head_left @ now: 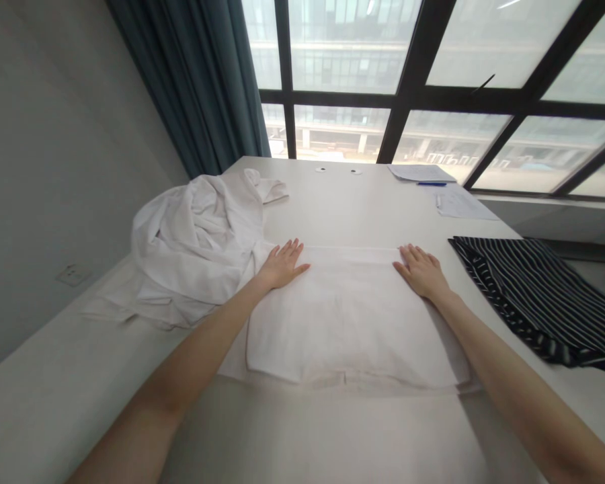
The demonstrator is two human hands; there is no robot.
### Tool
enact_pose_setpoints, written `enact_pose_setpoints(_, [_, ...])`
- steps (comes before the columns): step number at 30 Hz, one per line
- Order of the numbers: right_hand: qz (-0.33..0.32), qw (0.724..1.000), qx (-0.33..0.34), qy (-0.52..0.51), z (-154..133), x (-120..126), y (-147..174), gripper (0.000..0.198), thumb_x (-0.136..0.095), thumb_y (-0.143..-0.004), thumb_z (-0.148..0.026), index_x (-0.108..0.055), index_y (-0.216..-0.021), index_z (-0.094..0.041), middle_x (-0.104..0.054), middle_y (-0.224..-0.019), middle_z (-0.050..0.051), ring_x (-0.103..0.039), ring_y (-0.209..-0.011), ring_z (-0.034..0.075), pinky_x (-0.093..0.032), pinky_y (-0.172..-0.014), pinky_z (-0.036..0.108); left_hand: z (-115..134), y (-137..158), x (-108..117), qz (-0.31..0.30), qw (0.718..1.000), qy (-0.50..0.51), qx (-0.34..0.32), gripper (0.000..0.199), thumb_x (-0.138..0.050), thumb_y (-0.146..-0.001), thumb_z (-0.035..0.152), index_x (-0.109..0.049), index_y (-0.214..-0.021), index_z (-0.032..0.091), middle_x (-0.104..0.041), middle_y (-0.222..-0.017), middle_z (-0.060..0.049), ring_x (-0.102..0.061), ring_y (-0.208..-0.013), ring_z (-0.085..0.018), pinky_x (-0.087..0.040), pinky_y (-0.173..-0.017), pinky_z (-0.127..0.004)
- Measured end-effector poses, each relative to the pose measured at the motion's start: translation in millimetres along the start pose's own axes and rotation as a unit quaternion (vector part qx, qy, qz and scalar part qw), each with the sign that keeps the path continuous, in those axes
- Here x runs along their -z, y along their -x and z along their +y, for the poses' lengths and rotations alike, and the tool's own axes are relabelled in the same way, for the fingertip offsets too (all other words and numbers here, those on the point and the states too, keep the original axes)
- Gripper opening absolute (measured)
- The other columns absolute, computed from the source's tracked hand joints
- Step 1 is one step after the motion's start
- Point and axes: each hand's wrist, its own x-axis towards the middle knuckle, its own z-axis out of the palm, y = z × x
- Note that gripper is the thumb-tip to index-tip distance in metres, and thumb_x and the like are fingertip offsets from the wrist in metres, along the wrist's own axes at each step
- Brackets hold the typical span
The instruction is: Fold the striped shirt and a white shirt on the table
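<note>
A white cloth garment lies folded flat in front of me, roughly a rectangle, its kind not plain from here. My left hand rests palm down on its far left corner, fingers stretched and a little apart. On the far right corner lies my right hand, also flat, with the thumb held away from the fingers. Neither hand grips anything. Touching the folded cloth on the left is a heap of crumpled white cloth, partly behind my left forearm.
A black-and-white striped cloth lies at the table's right edge. Papers and a blue pen are at the far right of the white table. Beyond stand a window and a dark curtain; a wall borders the left.
</note>
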Motion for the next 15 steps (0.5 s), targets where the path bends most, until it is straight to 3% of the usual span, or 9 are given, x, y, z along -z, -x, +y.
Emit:
enact_pose_setpoints(3, [0.054,0.997,0.048,-0.007,-13.1,6.7,-5.2,0.048,-0.03,-0.099,-0.033,-0.051,-0.137,-0.012,-0.045,-0.148,0.016,-0.039,-0.138,0.029,-0.03,-0.112,0.05,-0.1,-5.6,-1.6,0.018,1.0,0.001,0.0,0.07,-0.024,-0.099,0.054,-0.022,-0.153,0.01,-0.015,-0.16,-0.014,-0.015,-0.148,-0.025,-0.017,-0.118,-0.047])
enact_pose_setpoints(6, [0.057,0.987,0.12,-0.085,-47.4,18.4,1.6,0.046,-0.03,-0.098,-0.029,-0.051,-0.136,-0.011,-0.046,-0.147,0.017,-0.04,-0.137,0.025,-0.035,-0.11,0.044,-0.5,-7.9,-2.2,0.028,0.999,0.006,-0.028,0.061,-0.024,-0.1,0.05,-0.027,-0.152,0.019,-0.017,-0.161,-0.011,-0.017,-0.148,-0.024,-0.017,-0.117,-0.047])
enact_pose_setpoints(9, [-0.015,0.954,0.245,-0.174,-93.9,34.5,24.6,0.051,-0.031,-0.1,-0.038,-0.044,-0.144,-0.015,-0.04,-0.152,0.012,-0.035,-0.141,0.02,-0.034,-0.113,0.039,-1.5,-9.1,-1.9,0.017,0.998,0.012,-0.051,0.054,-0.023,-0.101,0.047,-0.029,-0.151,0.029,-0.022,-0.16,-0.006,-0.019,-0.148,-0.023,-0.019,-0.117,-0.048])
enact_pose_setpoints(11, [-0.072,0.926,0.315,-0.194,-120.0,45.1,45.7,0.055,-0.032,-0.1,-0.045,-0.037,-0.148,-0.019,-0.035,-0.155,0.008,-0.029,-0.144,0.021,-0.027,-0.116,0.044,-1.9,-9.7,-1.4,0.012,0.998,0.016,-0.052,0.054,-0.023,-0.101,0.048,-0.028,-0.151,0.028,-0.022,-0.16,-0.007,-0.019,-0.148,-0.024,-0.018,-0.116,-0.049])
enact_pose_setpoints(15, [-0.13,0.895,0.378,-0.199,-140.8,59.5,87.2,0.059,-0.032,-0.1,-0.048,-0.027,-0.153,-0.023,-0.025,-0.158,0.007,-0.02,-0.147,0.023,-0.015,-0.119,0.051,-1.4,-9.8,-0.7,0.009,0.999,0.02,-0.048,0.056,-0.023,-0.101,0.048,-0.025,-0.152,0.027,-0.021,-0.16,-0.007,-0.019,-0.148,-0.024,-0.018,-0.116,-0.049])
